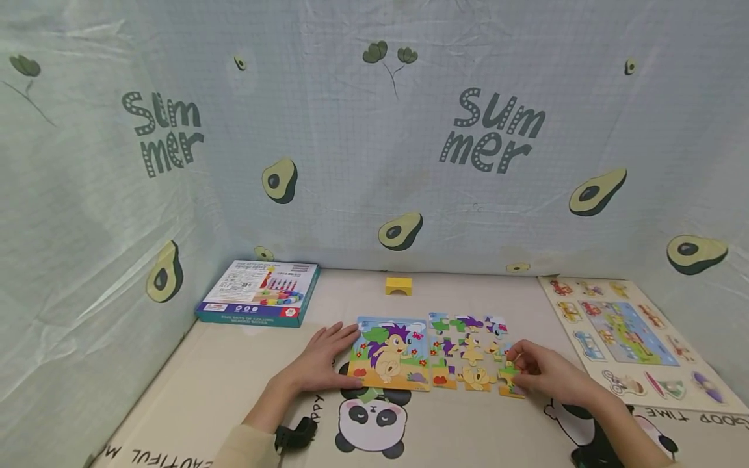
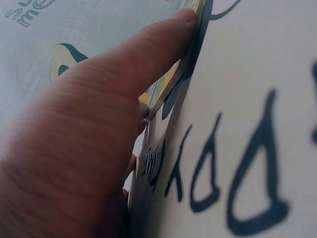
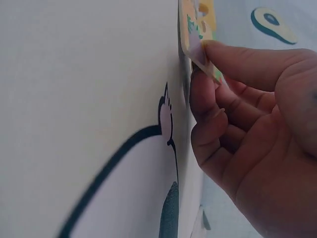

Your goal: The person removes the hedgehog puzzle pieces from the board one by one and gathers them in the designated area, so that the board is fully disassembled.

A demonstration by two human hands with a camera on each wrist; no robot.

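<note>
A square picture card [image 1: 389,357] with a purple-haired hedgehog lies flat on the table. My left hand [image 1: 322,357] rests at its left edge, fingers stretched out, the thumb on the lower left corner. To the card's right lie several jigsaw puzzle pieces [image 1: 476,378] of the same picture, spread in loose rows with gaps between them. My right hand [image 1: 544,372] pinches a puzzle piece [image 3: 195,47] between thumb and fingers at the lower right of these rows. In the right wrist view this piece stands tilted, one corner raised. The left wrist view shows the left thumb [image 2: 163,44] against the card's edge.
A boxed set [image 1: 257,296] lies at the back left. Behind the card is a yellow arch block [image 1: 398,286]. A large illustrated sheet [image 1: 632,344] covers the right side. Printed fabric walls [image 1: 351,130] enclose the table, whose cover shows pandas and lettering.
</note>
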